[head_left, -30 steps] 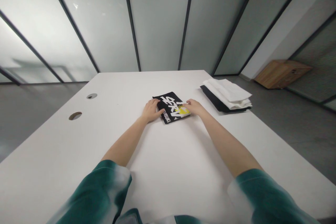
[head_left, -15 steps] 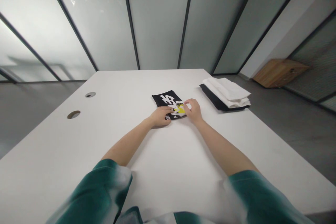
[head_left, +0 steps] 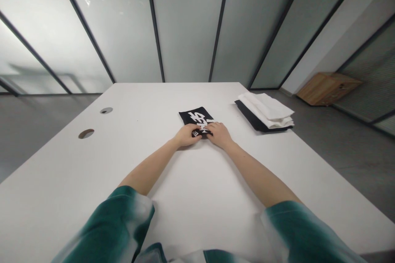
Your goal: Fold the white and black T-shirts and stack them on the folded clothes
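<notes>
A folded black cloth (head_left: 191,116) with bold white lettering lies flat near the middle of the white table (head_left: 138,102). My left hand (head_left: 187,135) grips its near left corner, fingers on top and thumb at the near edge. At the near right corner, my right hand (head_left: 219,134) is closed the same way and covers much of that side. The thumbs of both hands come close together at the near edge. Whether the cloth is a garment cannot be told from its folded shape.
Folded white cloths (head_left: 268,109) sit on a black one (head_left: 251,118) at the table's right edge. Two round holes (head_left: 86,133) pierce the tabletop at left. Beyond stand frosted glass panels (head_left: 188,24) and a wooden cabinet (head_left: 327,88) on the floor.
My right hand has moved left, closer to my left hand. The yellow print on the cloth's right side is out of sight. My left hand stays almost in place.
</notes>
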